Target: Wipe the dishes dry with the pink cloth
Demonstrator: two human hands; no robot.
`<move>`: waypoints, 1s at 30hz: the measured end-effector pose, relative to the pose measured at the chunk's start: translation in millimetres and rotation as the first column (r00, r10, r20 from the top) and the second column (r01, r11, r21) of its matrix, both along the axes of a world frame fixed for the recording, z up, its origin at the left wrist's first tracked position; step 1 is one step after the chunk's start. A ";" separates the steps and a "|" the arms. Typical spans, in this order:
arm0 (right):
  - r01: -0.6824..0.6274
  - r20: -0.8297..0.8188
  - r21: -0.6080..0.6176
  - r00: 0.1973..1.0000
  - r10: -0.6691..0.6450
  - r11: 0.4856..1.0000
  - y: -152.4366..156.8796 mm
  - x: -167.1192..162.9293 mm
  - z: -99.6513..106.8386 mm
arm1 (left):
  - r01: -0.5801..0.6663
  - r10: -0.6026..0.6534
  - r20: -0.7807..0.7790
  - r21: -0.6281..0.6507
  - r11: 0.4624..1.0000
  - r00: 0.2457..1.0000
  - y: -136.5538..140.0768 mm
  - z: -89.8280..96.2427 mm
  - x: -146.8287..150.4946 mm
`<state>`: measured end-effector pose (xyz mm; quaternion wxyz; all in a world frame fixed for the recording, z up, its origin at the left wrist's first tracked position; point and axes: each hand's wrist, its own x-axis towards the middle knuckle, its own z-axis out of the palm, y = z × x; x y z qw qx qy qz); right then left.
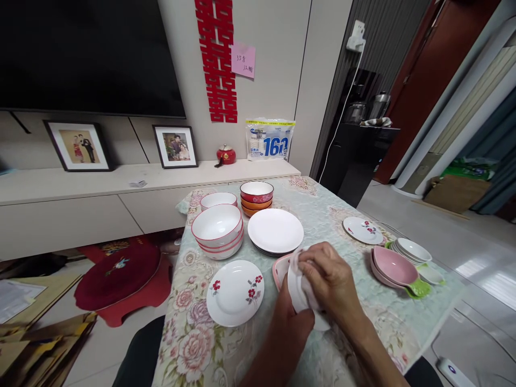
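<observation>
My left hand (292, 322) is closed on the edge of a small white dish (297, 293), tilted up on its side. My right hand (332, 274) presses a pale cloth (295, 262) against this dish, fingers bent round the cloth. Part of the dish and cloth is hidden by my hands. Just behind them lies a pink-rimmed dish (278, 271), mostly covered. A flower-patterned white plate (235, 293) lies flat to the left of my hands. Beyond them is a stack topped by a plain white plate (276, 231).
Red-rimmed white bowls (217, 231) and a red and orange bowl stack (257, 199) stand at the table's back left. To the right are pink bowls (395, 266), small white bowls (413, 251) and another flowered plate (363, 230). A red stool (121, 279) stands left of the table.
</observation>
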<state>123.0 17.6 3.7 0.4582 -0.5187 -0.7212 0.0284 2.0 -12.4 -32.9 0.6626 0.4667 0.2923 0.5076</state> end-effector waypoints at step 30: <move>0.226 -0.296 -0.035 0.928 -0.227 0.973 14.5 18.9 -10.1 | 0.044 -0.044 0.079 0.003 0.999 0.996 -0.4 14.2 1.5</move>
